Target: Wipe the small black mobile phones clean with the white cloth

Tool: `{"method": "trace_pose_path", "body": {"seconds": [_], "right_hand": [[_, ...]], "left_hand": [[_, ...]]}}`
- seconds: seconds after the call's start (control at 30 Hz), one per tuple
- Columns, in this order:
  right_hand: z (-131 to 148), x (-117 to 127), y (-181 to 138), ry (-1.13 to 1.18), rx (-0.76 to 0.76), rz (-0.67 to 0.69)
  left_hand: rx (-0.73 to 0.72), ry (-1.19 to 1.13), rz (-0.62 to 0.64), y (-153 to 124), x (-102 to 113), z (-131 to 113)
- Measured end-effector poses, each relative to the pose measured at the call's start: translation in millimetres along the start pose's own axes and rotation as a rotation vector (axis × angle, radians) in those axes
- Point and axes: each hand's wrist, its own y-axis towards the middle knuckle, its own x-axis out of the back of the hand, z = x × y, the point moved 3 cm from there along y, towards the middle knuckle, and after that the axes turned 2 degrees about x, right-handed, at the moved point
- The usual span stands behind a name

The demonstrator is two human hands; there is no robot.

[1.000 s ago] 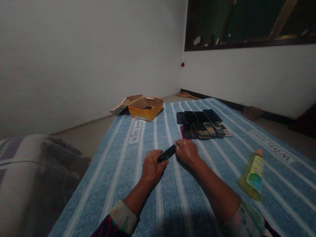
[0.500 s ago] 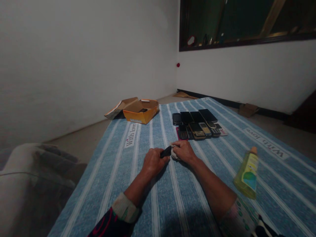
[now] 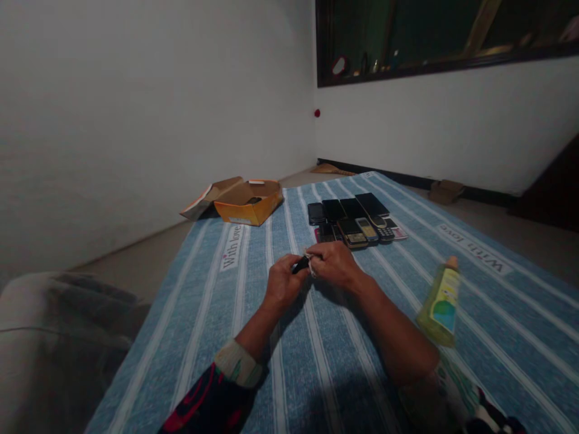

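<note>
Over the middle of the striped cloth, my left hand (image 3: 284,282) is closed around one end of what looks like a black mobile phone (image 3: 301,264), mostly hidden by fingers. My right hand (image 3: 333,263) pinches a small whitish cloth (image 3: 311,265) against the other end. Just beyond my hands lie several mobile phones in two rows: button phones such as a gold-and-black one (image 3: 353,233) in front, dark flat-screen ones such as a black smartphone (image 3: 371,205) behind.
The blue striped tablecloth (image 3: 212,325) covers the surface. An open orange cardboard box (image 3: 248,214) with a dark item (image 3: 254,200) inside stands at the far left. A bottle of yellow-green liquid (image 3: 439,304) lies right of my right forearm. A covered seat (image 3: 54,337) is at lower left.
The whole view has shifted slightly. Both hands keep their hold, closer together now, and less of the black phone and the whitish cloth shows between them.
</note>
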Motion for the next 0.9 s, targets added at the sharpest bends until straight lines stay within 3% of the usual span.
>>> {"method": "trace_pose_path", "body": {"seconds": [0.13,0.3,0.57,0.77,0.9], "right_hand": [[22.7,8.2,-5.8,-0.241,0.038,0.079],[46.0,3.7,-11.7,-0.338,0.063,0.130],[47.6,2.2,-14.5,-0.379,-0.019,0.111],[66.3,-1.5,-18.7,-0.411,0.054,0.143],[57.6,5.9,-14.3,-0.451,0.018,0.144]], "left_hand": [[-0.014,-0.126,-0.044,-8.3,0.6,3.9],[-0.007,-0.183,-0.070,-21.4,10.1,9.7],[0.051,-0.185,-0.093,-37.0,16.0,14.2],[0.037,-0.057,-0.086,-36.8,14.9,9.5],[0.027,-0.070,-0.095,-35.8,13.2,8.4]]}}
